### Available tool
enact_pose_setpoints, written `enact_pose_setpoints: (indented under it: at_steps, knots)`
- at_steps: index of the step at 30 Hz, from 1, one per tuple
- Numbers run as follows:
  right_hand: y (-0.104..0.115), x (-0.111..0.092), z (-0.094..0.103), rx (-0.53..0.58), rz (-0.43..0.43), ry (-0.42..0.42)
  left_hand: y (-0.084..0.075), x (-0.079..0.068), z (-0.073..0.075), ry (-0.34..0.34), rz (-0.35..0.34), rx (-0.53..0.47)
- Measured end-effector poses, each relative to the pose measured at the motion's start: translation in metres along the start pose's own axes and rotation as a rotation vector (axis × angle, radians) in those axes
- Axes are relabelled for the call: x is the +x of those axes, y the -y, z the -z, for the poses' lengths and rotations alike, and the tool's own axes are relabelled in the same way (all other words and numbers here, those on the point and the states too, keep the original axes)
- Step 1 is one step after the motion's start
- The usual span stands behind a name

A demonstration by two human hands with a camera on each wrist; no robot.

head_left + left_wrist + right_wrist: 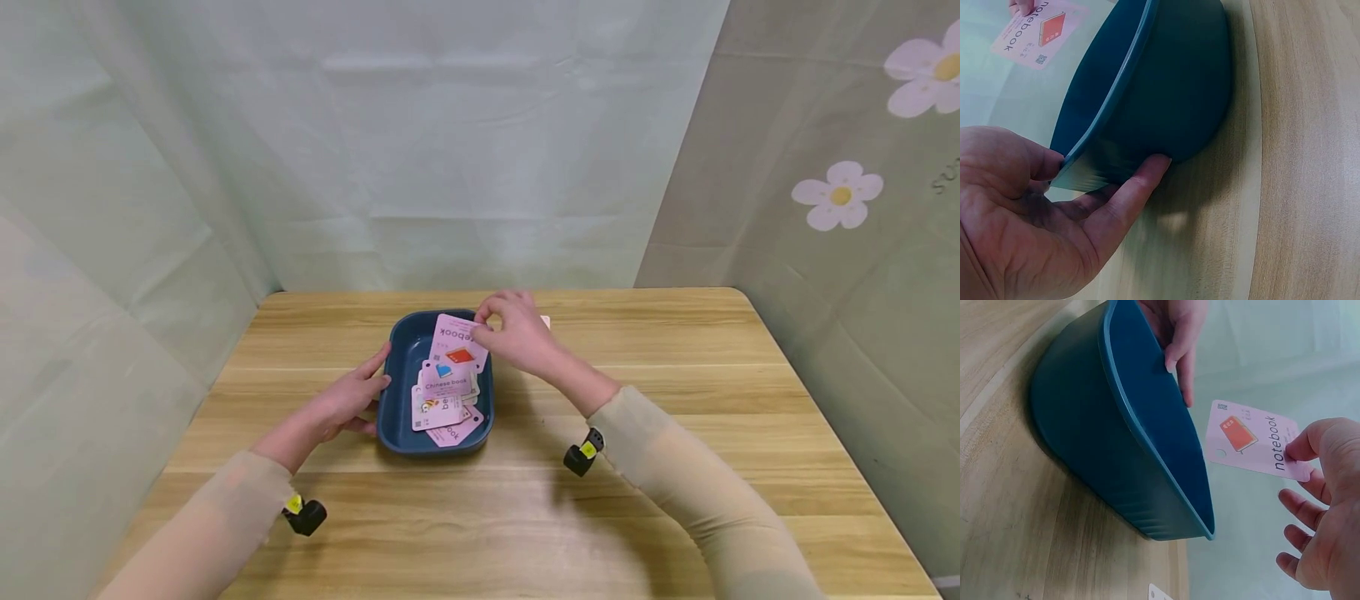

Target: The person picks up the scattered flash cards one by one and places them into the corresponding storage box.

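A dark blue plastic bin stands on the table, with several word flashcards lying inside it. My left hand grips its left side, digits on the rim and against the outer wall in the left wrist view. Above the far right part of the bin, my right hand pinches a pink flashcard by its edge between thumb and finger. That card reads "notebook" and bears a red book picture. Among the cards inside, a "Chinese book" card and a white-edged card with a small picture overlap others.
Behind my right hand, the corner of another card shows on the wooden table. Pale curtains hang behind and beside the table. Black wrist cameras sit by both cuffs.
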State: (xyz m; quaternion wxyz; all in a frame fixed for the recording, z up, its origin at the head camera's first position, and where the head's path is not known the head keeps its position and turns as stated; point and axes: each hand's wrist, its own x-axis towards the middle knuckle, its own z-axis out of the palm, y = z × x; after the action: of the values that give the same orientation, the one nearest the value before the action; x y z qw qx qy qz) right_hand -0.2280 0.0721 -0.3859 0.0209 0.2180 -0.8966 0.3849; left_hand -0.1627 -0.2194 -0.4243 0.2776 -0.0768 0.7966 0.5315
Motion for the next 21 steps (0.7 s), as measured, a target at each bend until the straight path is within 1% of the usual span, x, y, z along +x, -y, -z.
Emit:
enact_pose_setpoints:
  at_steps: [14, 21]
  knots:
    - [0.006, 0.000, -0.011, -0.068, 0.028, 0.066, -0.001, -0.001, 0.000, 0.004, -0.001, -0.006]
    - [0.008, -0.001, -0.016, -0.170, 0.073, 0.116, 0.001, -0.001, 0.000, 0.011, -0.008, -0.016]
